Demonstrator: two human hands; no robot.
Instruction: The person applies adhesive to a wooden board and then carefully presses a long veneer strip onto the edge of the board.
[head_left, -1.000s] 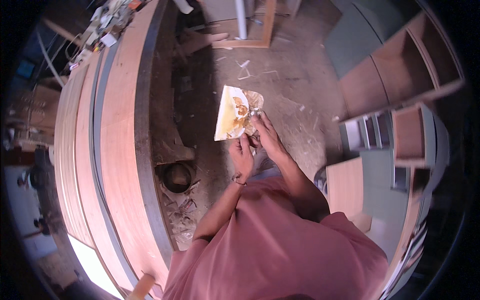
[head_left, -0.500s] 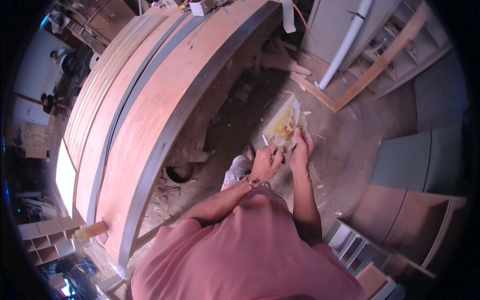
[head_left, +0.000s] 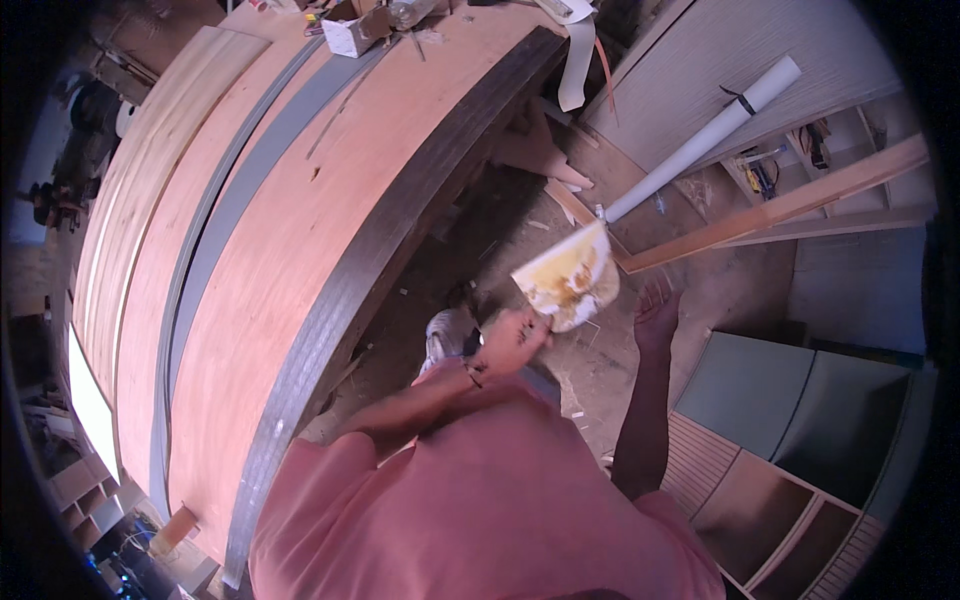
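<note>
left hand [head_left: 515, 340] pinches the stained sheet [head_left: 560, 270] at its near edge, perhaps sparing the brown patches, while right hand [head_left: 656, 318], half-open, looks empty

A long counter [head_left: 330, 220] with a pinkish wood top and a dark right edge crosses the room. Right of the counter spreads a brown floor [head_left: 600, 390] littered with pale scraps, darker just beside the counter. Well apart to its right stands a cabinet [head_left: 755, 370] with grey-green panels and open wooden compartments. Beyond the counter's far right corner are a large pale panel [head_left: 690, 85] and open shelving [head_left: 855, 140]. Light falls brightly across the counter's top.
</note>
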